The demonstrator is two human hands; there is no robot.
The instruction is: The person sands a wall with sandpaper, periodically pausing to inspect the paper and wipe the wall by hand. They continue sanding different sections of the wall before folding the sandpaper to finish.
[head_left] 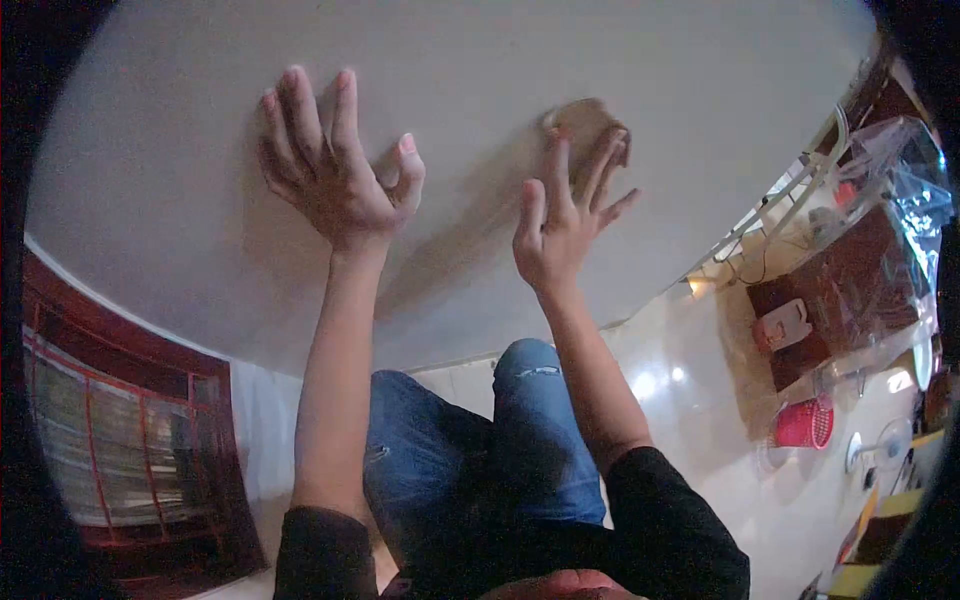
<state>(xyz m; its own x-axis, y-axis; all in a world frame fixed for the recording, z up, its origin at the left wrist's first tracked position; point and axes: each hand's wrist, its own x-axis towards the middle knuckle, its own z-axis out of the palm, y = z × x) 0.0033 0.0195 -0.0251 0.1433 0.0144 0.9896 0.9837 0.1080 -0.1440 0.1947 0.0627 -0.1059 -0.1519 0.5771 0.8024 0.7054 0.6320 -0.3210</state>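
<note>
A broad pale grey surface (480, 60) fills the upper part of the head view. My left hand (340, 180) lies against it at the left, fingers spread, with nothing in it. To the right, my right hand (568, 220) has its fingers apart, their tips over the lower edge of a small tan, cloth-like piece (590, 118) on the surface. Its exact material cannot be made out. The fingers touch or overlap the piece without closing round it. Both forearms reach up from black sleeves.
My knees in blue jeans (540, 400) are below the surface's edge. A barred window (120, 430) stands at lower left. On the right are a brown table (860, 280) with plastic over it, a pink basket (805, 422) and a fan (890, 442).
</note>
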